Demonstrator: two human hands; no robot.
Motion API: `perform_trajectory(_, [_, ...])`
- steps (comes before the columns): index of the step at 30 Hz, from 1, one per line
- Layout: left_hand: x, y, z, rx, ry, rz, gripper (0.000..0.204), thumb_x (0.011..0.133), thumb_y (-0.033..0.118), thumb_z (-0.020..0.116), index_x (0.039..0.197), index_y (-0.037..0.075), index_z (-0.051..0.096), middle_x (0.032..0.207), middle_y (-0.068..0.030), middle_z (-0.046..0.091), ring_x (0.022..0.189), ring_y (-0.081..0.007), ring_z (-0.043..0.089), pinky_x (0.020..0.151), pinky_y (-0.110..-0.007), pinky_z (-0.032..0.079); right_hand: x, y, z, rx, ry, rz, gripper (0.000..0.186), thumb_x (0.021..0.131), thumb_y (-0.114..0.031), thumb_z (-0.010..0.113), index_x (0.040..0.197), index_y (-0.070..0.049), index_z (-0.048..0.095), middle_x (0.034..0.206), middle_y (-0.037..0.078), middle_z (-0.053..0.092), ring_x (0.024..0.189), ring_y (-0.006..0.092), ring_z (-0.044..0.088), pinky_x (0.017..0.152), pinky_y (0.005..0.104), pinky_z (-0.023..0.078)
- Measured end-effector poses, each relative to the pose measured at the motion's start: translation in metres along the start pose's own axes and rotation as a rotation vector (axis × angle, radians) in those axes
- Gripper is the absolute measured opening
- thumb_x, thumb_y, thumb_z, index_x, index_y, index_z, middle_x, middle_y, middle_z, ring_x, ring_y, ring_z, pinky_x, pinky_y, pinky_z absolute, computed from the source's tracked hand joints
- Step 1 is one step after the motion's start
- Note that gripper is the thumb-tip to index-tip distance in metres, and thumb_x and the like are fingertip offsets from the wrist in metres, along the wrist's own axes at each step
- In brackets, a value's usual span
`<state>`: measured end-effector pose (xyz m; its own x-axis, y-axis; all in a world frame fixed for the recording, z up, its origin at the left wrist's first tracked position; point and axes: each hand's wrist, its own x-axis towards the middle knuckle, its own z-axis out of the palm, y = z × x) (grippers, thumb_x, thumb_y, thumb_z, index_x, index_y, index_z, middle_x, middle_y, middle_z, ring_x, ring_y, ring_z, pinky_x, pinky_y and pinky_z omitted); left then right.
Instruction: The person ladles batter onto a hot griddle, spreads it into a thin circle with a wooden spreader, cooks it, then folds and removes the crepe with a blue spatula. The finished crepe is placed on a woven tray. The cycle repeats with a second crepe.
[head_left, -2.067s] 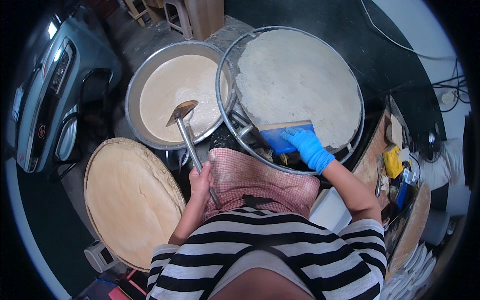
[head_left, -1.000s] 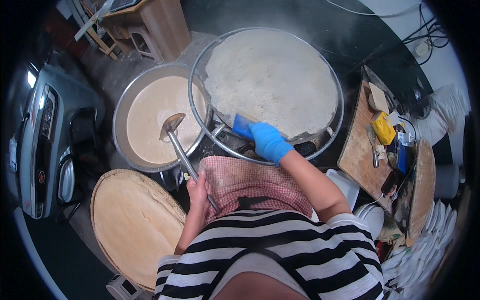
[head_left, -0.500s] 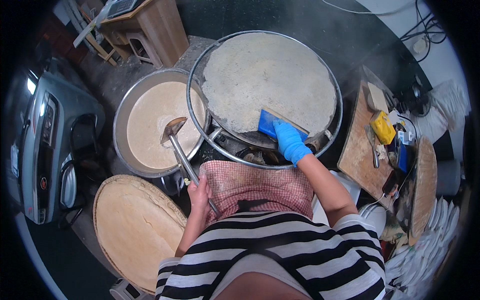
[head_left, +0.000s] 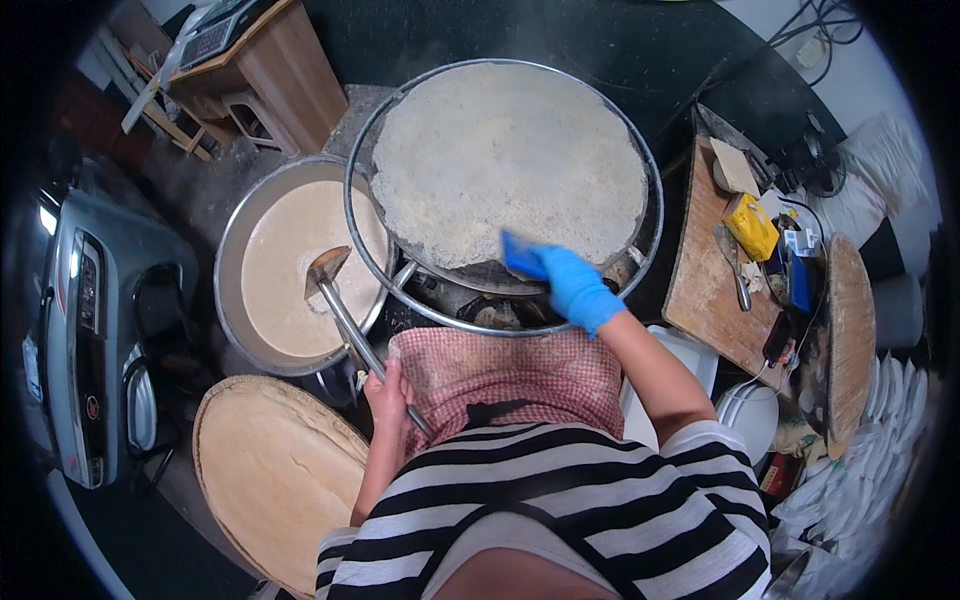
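Observation:
My left hand (head_left: pixel 388 398) is closed round the long steel handle (head_left: pixel 356 336) of a broad-bladed tool, whose head (head_left: pixel 325 266) rests in a wide pot of beige batter (head_left: pixel 285 225). My right hand (head_left: pixel 582 292), in a blue glove, grips a blue scraper (head_left: pixel 520 255), smeared by motion, at the near edge of a pale layer (head_left: pixel 503 160) on a round griddle, inside a metal ring (head_left: pixel 655 188). Dark griddle surface shows along that near edge. A red checked apron (head_left: pixel 505 375) lies below. A tray of stacked round flatbreads (head_left: pixel 280 470) stands at lower left.
A wooden board (head_left: pixel 690 270) at right holds a yellow package (head_left: pixel 750 226), a knife (head_left: pixel 740 285) and cables, beside a fan (head_left: pixel 820 165) and round board (head_left: pixel 848 340). A grey vehicle (head_left: pixel 100 300) stands left, a wooden desk (head_left: pixel 275 80) behind.
My gloved hand has swept the scraper back and forth along the griddle's near edge. My left hand still holds the handle. The whole view has shifted as my head moved.

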<state>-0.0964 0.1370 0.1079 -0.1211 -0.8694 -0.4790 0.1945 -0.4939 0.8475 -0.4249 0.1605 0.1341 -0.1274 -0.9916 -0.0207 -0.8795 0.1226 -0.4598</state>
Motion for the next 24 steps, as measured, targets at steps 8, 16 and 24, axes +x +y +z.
perform_trajectory(8, [0.005,-0.002,0.012,0.002,-0.026,-0.06,0.02,0.089,0.023,0.054,0.076,0.01,0.046,0.049,0.0038,0.034,0.037,-0.0067,0.031,0.035,-0.021,0.026,-0.021,0.036,0.031,-0.377,0.143,0.192,0.049,0.064,0.005,0.054,0.113,0.004,0.043,0.11,0.025,0.049,0.105,0.039,0.047,0.091,0.0397,0.04])
perform_trajectory(16, [0.004,-0.003,0.032,0.049,-0.087,-0.037,0.018,0.09,0.021,0.054,0.077,0.009,0.047,0.049,0.0042,0.034,0.037,-0.0065,0.03,0.034,-0.021,0.026,-0.038,-0.02,0.02,-0.288,-0.077,0.063,0.04,0.069,0.0,0.053,0.108,0.004,0.044,0.106,0.023,0.051,0.096,0.0352,0.052,0.082,0.0381,0.045])
perform_trajectory(24, [-0.003,-0.003,0.029,0.061,-0.081,0.0,0.017,0.089,0.02,0.055,0.078,0.009,0.047,0.048,0.004,0.034,0.036,-0.0066,0.031,0.034,-0.021,0.027,-0.007,0.047,-0.043,0.02,0.048,0.394,0.039,0.072,-0.024,0.063,0.106,-0.006,0.058,0.094,0.022,0.062,0.085,0.035,0.061,0.075,0.0407,0.048])
